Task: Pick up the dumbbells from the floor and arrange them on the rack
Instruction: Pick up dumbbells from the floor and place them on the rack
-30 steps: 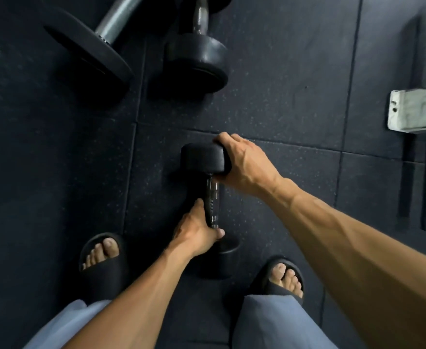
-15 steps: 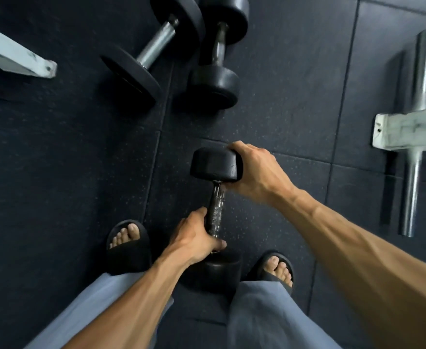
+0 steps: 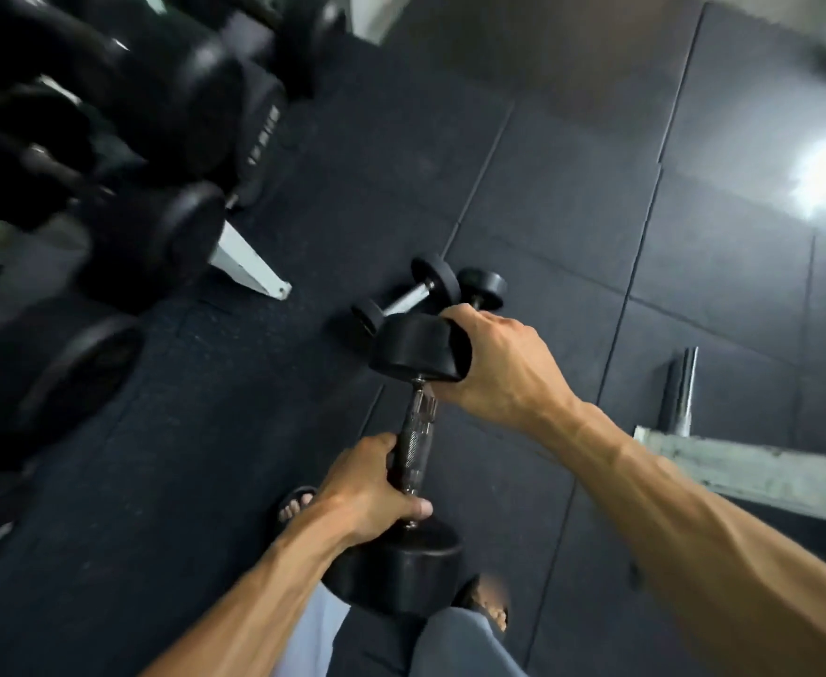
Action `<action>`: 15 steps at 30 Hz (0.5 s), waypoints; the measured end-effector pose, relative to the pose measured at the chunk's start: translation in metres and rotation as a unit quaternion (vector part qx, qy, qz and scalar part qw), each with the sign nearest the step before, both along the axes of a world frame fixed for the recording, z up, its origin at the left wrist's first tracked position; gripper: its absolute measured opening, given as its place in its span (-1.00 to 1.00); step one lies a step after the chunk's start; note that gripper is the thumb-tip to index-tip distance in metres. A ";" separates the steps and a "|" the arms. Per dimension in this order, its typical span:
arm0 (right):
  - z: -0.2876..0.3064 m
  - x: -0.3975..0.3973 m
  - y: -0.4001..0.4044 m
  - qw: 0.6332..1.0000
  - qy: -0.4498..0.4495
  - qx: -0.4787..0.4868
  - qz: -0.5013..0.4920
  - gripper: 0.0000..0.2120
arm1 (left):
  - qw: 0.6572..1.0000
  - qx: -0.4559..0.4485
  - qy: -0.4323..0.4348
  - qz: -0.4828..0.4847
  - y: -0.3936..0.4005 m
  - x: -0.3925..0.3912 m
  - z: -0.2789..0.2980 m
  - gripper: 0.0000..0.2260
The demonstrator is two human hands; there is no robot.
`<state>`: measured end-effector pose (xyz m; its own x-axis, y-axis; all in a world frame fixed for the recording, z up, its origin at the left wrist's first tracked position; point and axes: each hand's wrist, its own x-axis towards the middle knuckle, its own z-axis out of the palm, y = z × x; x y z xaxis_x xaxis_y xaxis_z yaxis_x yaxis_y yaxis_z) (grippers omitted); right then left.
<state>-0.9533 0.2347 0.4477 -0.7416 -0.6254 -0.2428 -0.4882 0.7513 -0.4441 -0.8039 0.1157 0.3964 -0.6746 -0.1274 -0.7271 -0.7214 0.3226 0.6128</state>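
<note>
Just right of the rack [image 3: 249, 266], a dumbbell [image 3: 418, 432] hangs above the floor between both hands. The left hand [image 3: 371, 486] has its fingers wrapped tight round the knurled handle; the right hand [image 3: 494, 368] cups the far head, fingers curled over its edge. That cupping hold looks weaker: if it slips, the weight could drop toward the sandalled foot [image 3: 296, 505] below. Since half a second ago, the dumbbell has risen and the rack has swung into view.
</note>
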 end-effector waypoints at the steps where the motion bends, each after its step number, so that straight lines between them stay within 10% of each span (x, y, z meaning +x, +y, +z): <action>1: 0.025 -0.003 -0.013 1.000 0.007 -0.001 0.010 -0.49 | 1.000 -0.005 0.008 0.009 -0.009 -0.001 0.025 -0.57; 15: 0.285 -0.043 -0.195 0.986 0.118 -0.030 0.114 -0.50 | 0.986 -0.017 0.125 0.113 -0.158 -0.041 0.251 -0.56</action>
